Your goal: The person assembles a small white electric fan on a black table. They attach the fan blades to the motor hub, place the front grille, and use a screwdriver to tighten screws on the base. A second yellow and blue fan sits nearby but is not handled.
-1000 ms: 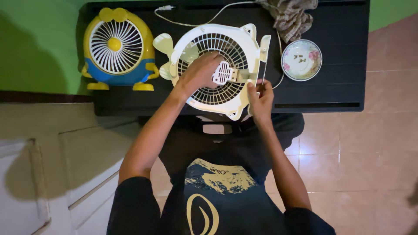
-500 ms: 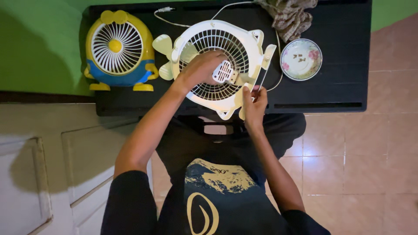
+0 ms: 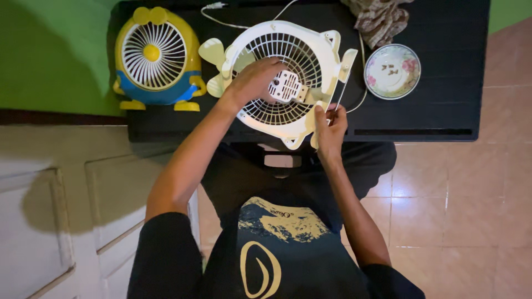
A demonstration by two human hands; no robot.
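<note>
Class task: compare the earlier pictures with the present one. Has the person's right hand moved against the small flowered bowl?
Yes. The right hand has slid down toward the person along the white fan, from level with the flowered bowl to the table's near edge.

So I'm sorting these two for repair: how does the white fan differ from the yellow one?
The white fan is plain white; the yellow fan has a yellow body with a blue lower part. The white fan is under both hands, left hand on its grille and right hand at its edge; the yellow fan is untouched. The white fan looks larger. Both lie on the black table with round white grilles.
</note>
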